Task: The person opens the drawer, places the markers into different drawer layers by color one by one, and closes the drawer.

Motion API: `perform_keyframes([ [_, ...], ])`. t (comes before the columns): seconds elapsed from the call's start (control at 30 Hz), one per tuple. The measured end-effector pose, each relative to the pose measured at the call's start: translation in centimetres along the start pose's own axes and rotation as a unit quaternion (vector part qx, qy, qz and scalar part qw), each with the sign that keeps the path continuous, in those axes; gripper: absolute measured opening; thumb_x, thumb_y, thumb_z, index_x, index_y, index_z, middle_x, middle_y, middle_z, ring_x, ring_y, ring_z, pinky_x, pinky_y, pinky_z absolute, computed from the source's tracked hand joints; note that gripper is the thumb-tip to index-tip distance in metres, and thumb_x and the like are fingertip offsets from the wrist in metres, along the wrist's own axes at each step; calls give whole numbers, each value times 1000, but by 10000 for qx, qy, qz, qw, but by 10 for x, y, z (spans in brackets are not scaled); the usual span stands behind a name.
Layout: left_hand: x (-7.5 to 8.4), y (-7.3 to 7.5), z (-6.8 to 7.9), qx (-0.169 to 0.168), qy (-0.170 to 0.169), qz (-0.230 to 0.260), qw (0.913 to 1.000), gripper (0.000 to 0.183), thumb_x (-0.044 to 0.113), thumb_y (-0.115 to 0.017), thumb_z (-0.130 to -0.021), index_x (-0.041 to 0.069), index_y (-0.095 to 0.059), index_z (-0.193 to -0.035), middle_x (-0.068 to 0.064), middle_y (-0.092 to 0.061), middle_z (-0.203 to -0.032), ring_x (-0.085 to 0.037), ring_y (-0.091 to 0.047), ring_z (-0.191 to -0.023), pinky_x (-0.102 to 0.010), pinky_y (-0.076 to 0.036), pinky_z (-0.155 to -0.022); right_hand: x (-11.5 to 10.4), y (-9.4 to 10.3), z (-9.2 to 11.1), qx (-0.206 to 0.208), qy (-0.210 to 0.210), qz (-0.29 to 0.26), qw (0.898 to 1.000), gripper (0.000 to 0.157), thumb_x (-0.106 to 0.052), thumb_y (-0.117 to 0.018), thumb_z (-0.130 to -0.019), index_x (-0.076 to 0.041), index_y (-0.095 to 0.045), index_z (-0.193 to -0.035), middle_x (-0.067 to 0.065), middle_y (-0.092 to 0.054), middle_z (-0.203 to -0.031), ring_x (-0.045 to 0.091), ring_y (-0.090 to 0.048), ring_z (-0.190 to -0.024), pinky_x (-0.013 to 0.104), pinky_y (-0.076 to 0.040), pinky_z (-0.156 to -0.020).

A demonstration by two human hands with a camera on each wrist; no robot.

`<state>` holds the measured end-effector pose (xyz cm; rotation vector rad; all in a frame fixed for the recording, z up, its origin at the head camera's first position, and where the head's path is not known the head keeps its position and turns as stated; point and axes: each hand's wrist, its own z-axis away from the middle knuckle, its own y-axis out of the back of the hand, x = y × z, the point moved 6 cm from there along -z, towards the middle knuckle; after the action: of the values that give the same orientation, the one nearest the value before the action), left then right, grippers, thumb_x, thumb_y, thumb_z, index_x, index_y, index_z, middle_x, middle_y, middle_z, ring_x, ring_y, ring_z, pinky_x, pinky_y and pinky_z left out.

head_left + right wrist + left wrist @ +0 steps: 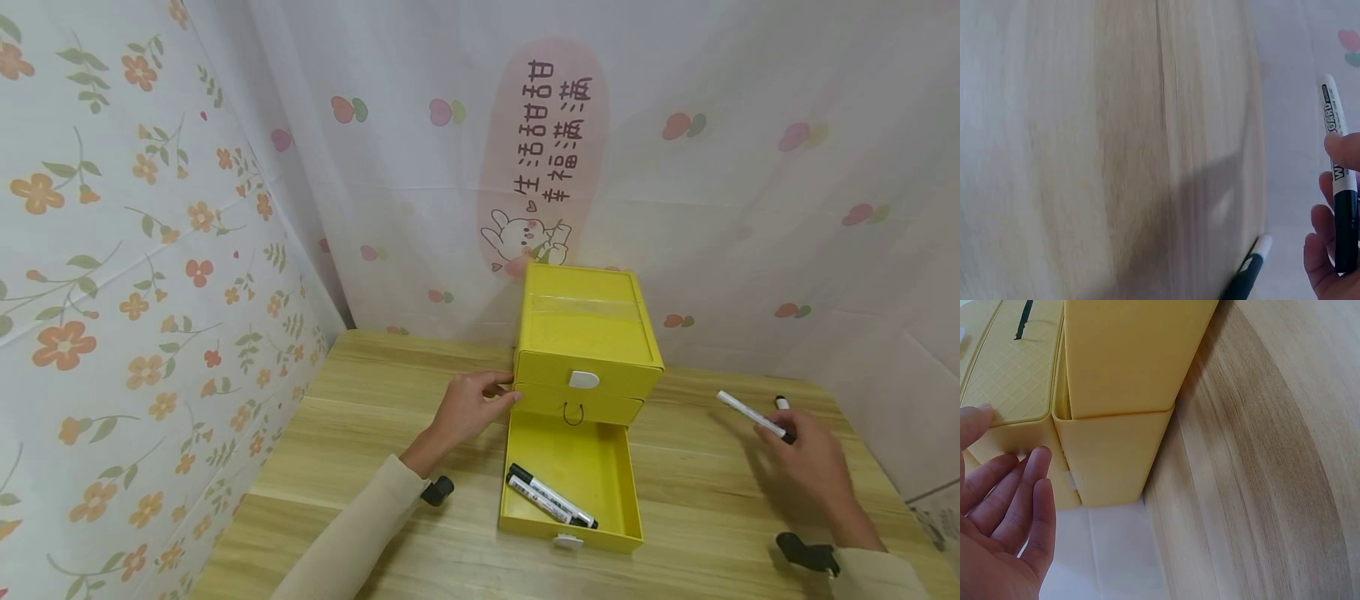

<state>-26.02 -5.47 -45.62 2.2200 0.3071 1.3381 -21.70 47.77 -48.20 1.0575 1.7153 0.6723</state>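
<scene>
A yellow drawer cabinet (pixel 585 325) stands toward the back of the table, its bottom drawer (pixel 633 500) pulled out. Two whiteboard markers (pixel 551 497) lie in that drawer's front left part. At the cabinet's left front edge, my left hand (pixel 471 408) rests its thumb on a drawer front, with its loosely bent fingers along the side. Off to the right, my right hand (pixel 813 462) pinches a whiteboard marker (pixel 1330 106) with a white barrel and black cap, tilted in the air. Beyond that hand, another marker (pixel 1247 275) lies on the table, partly hidden in the head view.
The wooden table (pixel 390 367) runs back to a patterned curtain (pixel 420 208), and a floral curtain (pixel 135 250) borders it at the left. The upper drawer bears a white pull tab (pixel 584 380), the middle one a dark loop (pixel 573 414).
</scene>
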Motion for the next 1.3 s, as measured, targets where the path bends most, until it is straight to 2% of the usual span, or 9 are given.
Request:
perform_keyframes([
  [0.23,0,-1,0,-55,68,37,10000,36,27,-81,-103,2,-80,-129,-10,-82,-116,-23,-81,-97,-37,-66,-83,-18,-4,1,-89,170,-165,9997,20,-9,-79,-101,5,-71,-112,19,-71,-97,-5,-51,-71,28,-41,-53],
  [0.5,0,-1,0,-59,63,71,9999,37,28,-80,-104,2,-80,-129,-12,-82,-117,-24,-81,-98,-38,-66,-83,-40,-5,4,31,203,-292,9994,20,-11,-78,-98,2,-72,-111,13,-70,-95,0,-51,-67,29,-39,-52],
  [0.73,0,-1,0,-63,97,43,9999,37,28,-80,-104,2,-80,-130,-11,-82,-119,-24,-81,-98,-39,-66,-85,-60,-6,10,239,231,-371,9988,15,-9,-78,-92,-3,-72,-105,4,-67,-82,6,-45,-57,29,-35,-49],
  [0.93,0,-1,0,-76,100,40,9999,37,28,-80,-104,2,-80,-130,-12,-82,-118,-25,-81,-98,-40,-66,-85,-72,-13,16,174,294,-225,9992,14,-11,-78,-91,-6,-73,-104,6,-64,-91,6,-42,-61,29,-33,-51],
  [1.03,0,0,0,-64,59,34,10000,38,29,-79,-104,1,-80,-129,-13,-82,-117,-26,-81,-98,-40,-66,-84,-80,-14,19,202,419,-241,9986,15,-10,-80,-89,-9,-73,-102,6,-64,-94,6,-43,-66,28,-34,-53],
  [1.3,-1,-1,0,-69,108,29,9999,36,26,-81,-103,2,-80,-131,-11,-82,-119,-23,-81,-98,-39,-66,-85,-113,-13,27,413,981,-355,9937,21,-6,-84,-81,-14,-72,-96,-3,-62,-87,8,-44,-71,25,-34,-58],
])
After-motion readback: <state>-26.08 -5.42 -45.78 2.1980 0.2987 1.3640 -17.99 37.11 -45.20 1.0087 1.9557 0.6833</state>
